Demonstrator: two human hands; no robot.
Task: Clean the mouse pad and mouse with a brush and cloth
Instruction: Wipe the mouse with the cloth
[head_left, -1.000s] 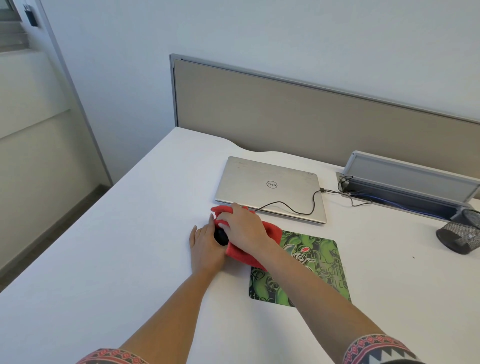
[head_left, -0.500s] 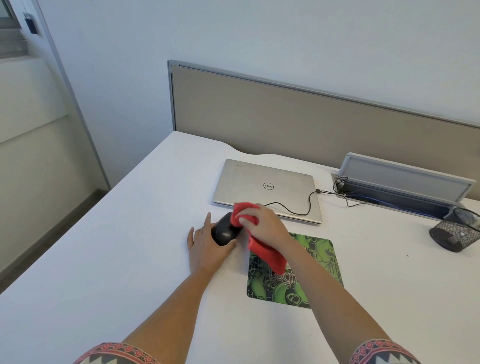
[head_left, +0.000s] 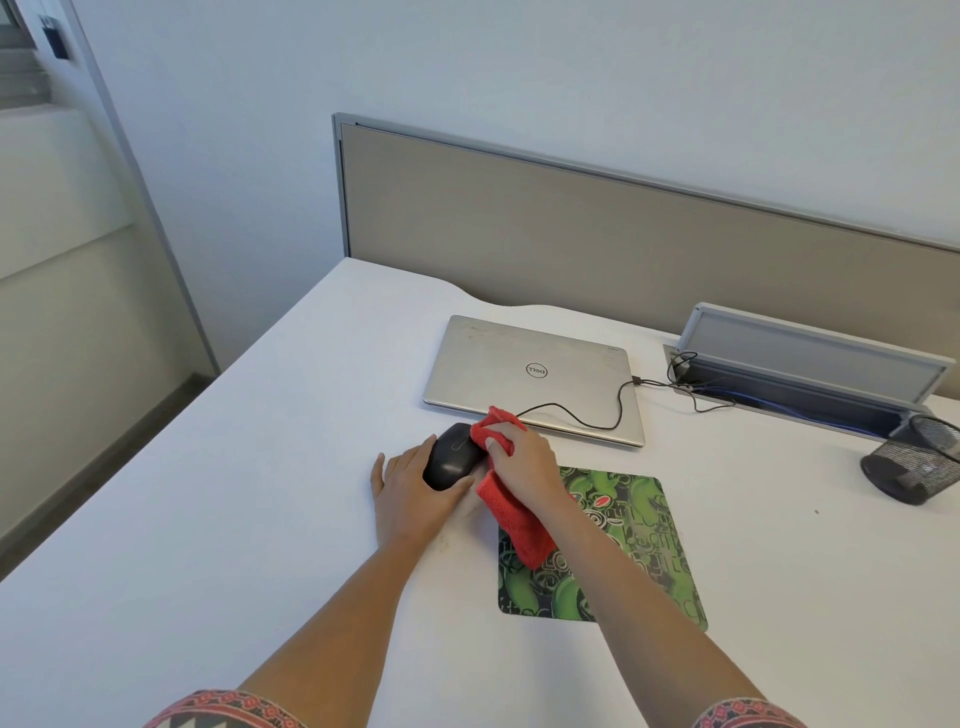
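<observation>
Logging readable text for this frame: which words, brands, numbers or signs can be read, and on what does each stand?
"DELL": round logo on the closed silver laptop lid, seen upside down.
Repeated lettering on the green mouse pad: seems to begin "Lo", but it is warped and partly under the red cloth, so it cannot be read with certainty.
Black mouse: no readable marking.

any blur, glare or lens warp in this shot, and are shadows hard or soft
Head view: light soft and even, only a faint shadow beside the mouse; no glare on the laptop, its logo crisp; right hand and cloth sharp, no motion blur; wide-angle stretch tilts the post at far left.
</observation>
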